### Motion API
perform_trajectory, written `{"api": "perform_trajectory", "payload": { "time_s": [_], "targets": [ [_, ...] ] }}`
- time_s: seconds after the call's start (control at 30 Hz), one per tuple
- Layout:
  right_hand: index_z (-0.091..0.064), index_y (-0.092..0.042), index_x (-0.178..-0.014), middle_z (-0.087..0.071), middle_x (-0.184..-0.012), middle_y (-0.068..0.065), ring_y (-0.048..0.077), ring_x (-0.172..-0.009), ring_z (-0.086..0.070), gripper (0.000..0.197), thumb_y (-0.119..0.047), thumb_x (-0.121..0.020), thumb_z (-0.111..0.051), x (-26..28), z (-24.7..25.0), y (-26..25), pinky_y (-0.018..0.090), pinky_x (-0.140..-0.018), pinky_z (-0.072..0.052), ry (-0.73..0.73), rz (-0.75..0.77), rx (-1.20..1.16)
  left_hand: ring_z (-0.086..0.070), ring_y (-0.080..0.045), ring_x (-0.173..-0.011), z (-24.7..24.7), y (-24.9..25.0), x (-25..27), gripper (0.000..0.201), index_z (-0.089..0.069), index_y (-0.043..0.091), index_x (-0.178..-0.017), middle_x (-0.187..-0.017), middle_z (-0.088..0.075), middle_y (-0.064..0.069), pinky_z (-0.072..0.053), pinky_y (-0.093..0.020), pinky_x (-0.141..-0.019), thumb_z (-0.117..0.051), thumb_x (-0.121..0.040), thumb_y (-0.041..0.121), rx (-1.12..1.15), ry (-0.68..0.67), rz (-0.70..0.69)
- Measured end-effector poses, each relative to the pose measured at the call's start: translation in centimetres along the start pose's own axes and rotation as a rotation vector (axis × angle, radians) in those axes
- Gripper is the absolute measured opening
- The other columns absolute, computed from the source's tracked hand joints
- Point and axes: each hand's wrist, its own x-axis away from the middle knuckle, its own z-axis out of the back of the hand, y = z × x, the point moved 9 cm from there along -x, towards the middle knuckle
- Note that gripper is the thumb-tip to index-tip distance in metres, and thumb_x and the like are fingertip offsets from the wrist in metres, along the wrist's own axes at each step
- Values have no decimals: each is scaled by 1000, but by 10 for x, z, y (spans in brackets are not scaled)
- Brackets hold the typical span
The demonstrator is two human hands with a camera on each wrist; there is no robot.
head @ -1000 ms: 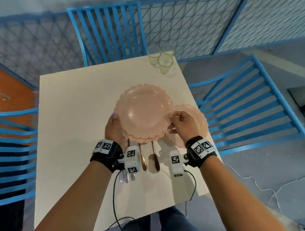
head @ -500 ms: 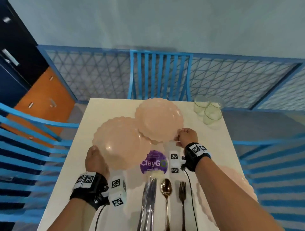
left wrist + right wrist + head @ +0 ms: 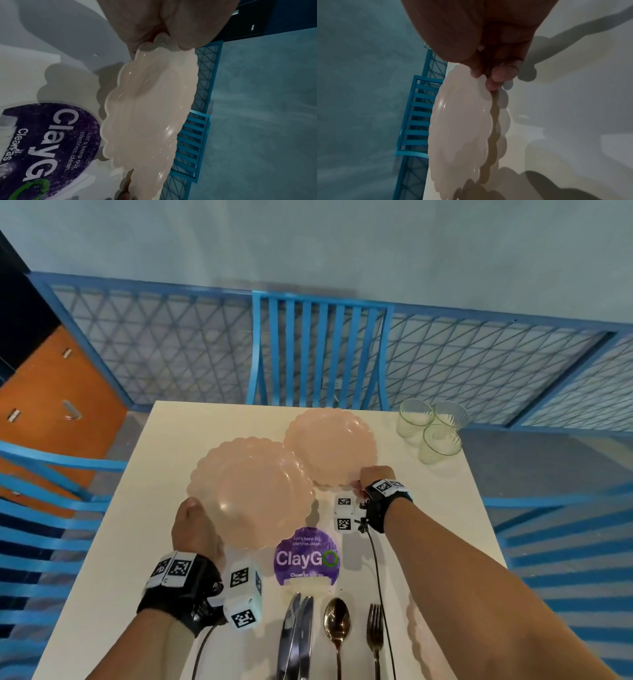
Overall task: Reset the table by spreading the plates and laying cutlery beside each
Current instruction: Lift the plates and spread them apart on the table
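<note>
My left hand (image 3: 195, 525) pinches the near-left rim of a pink scalloped plate (image 3: 251, 493), held just above the table; the left wrist view shows thumb and fingers on that plate (image 3: 147, 115). My right hand (image 3: 371, 481) pinches the near rim of a second pink plate (image 3: 330, 450) at the table's far side, seen edge-on as the far plate (image 3: 460, 124) in the right wrist view. A third pink plate (image 3: 421, 631) lies at the near right, mostly hidden under my right forearm. Two knives (image 3: 296, 635), a spoon (image 3: 337, 628) and a fork (image 3: 375, 631) lie side by side near the front edge.
A purple round ClayGo sticker (image 3: 306, 559) marks the white table (image 3: 144, 525) at its centre. Three empty glasses (image 3: 430, 429) stand at the far right corner. Blue slatted chairs stand at the far side (image 3: 318, 350), left (image 3: 44, 508) and right (image 3: 565, 542). A blue mesh railing runs behind.
The stacked plates have been parted: my left hand carried one plate to the left, my right hand carried another to the far side. The cutlery and sticker are now uncovered.
</note>
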Motion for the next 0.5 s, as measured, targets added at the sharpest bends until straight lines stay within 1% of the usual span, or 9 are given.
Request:
{"api": "perform_trajectory", "payload": {
  "time_s": [0.03, 0.1, 0.17, 0.2, 0.3, 0.33, 0.37, 0.4, 0.5],
  "targets": [
    [-58, -11, -84, -67, -48, -3, 18, -58, -69, 22, -9, -102, -45, -4, -1, 2, 24, -50, -58, 0, 22, 51, -39, -16, -65, -1, 0, -1, 41, -54, 31, -135, -127, -53, -18, -36, -22, -57, -33, -102, 42, 13, 5, 6],
    [-66, -11, -76, -71, -63, -1, 19, -70, -72, 34, -13, -102, -45, -7, 2, -2, 21, -66, -59, 39, 92, 172, -35, -16, -62, 0, 0, -4, 40, -56, 30, -134, -98, -48, -6, -33, -23, -54, -34, -102, 41, 31, 18, 7],
    [-69, -9, -85, -73, -78, -1, 16, -79, -74, 28, -15, -101, -47, -2, -4, -6, 18, -69, -59, -10, 108, 154, -33, -15, -60, 1, -1, -7, 37, -58, 31, -130, -82, -43, 2, -32, -23, -54, -36, -102, 41, 44, 27, 1],
    [-68, -9, -88, -72, -80, -1, 15, -80, -74, 25, -14, -101, -47, 2, -6, -5, 19, -68, -59, -31, 92, 156, -34, -15, -60, 2, -2, -9, 37, -59, 31, -129, -79, -42, 3, -33, -23, -54, -36, -102, 41, 53, 32, -1],
    [-64, -5, -85, -68, -67, 4, 18, -54, -66, 26, -15, -100, -46, 6, -7, -7, 24, -50, -51, -43, 103, 149, -39, -14, -63, 3, -2, -9, 39, -58, 29, -131, -90, -53, 3, -36, -22, -57, -36, -102, 41, 64, 25, -26],
    [-63, -3, -88, -67, -70, 8, 22, -54, -63, 26, -22, -99, -49, 10, -3, -5, 27, -53, -51, -27, 69, 52, -39, -14, -61, 4, -3, -8, 39, -57, 28, -132, -93, -34, 11, -36, -22, -57, -35, -102, 41, 65, 20, -29],
    [-63, -2, -90, -67, -71, 11, 25, -55, -60, 31, -31, -97, -55, 9, 2, -3, 30, -56, -52, -5, 65, -5, -38, -15, -59, 7, -2, -9, 38, -58, 27, -130, -124, -62, -6, -35, -23, -56, -35, -102, 41, 56, 21, -43],
    [-64, 0, -94, -66, -73, 13, 26, -55, -59, 38, -38, -94, -59, 15, 10, -1, 32, -57, -53, 17, 68, -15, -37, -16, -56, 11, -3, -12, 37, -59, 25, -126, -84, -57, -5, -35, -24, -55, -36, -102, 41, 36, 32, -58],
    [-63, -2, -111, -64, -82, 9, 22, -59, -56, 41, -39, -96, -59, 49, 29, 3, 31, -53, -50, -2, 164, 9, -41, -21, -59, 36, -8, -13, 47, -60, 19, -122, -83, -54, -5, -40, -31, -63, -38, -92, 49, -21, 67, -86]
  ]
}}
